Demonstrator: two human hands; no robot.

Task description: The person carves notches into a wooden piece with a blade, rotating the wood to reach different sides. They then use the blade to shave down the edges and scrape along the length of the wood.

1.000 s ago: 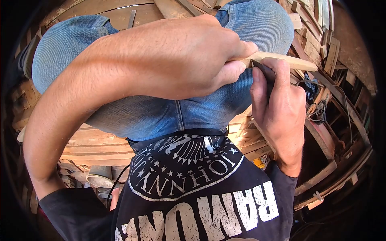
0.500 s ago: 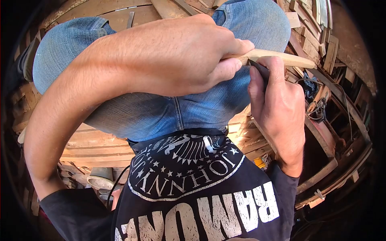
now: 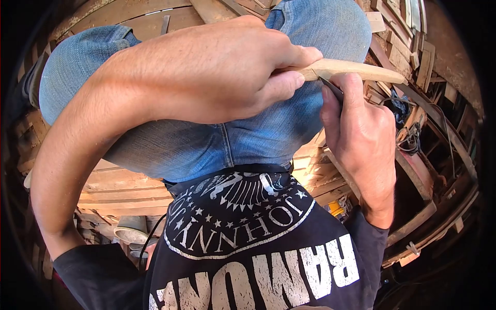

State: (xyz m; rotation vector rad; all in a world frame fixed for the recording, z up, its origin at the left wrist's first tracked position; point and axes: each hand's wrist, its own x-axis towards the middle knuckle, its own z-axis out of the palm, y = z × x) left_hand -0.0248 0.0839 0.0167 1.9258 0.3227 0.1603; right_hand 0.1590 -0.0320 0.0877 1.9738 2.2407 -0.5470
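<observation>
My left hand (image 3: 227, 70) is closed around one end of a pale wooden stick (image 3: 356, 70), which juts out to the right above my knees in blue jeans (image 3: 206, 139). My right hand (image 3: 361, 139) grips a dark blade (image 3: 333, 89), its thumb resting against the stick's underside. The blade's tip meets the wood just right of my left thumb. Most of the blade is hidden inside my right fist.
Stacked wooden planks (image 3: 124, 191) lie under my legs. Wood offcuts and curved frames (image 3: 413, 170) crowd the right side, with dark cables (image 3: 408, 134) among them. A pale round container (image 3: 129, 230) sits at lower left. My black printed T-shirt (image 3: 248, 248) fills the bottom.
Both hands and the stick have drifted slightly up and left. The blade stays pressed against the wood near my left thumb.
</observation>
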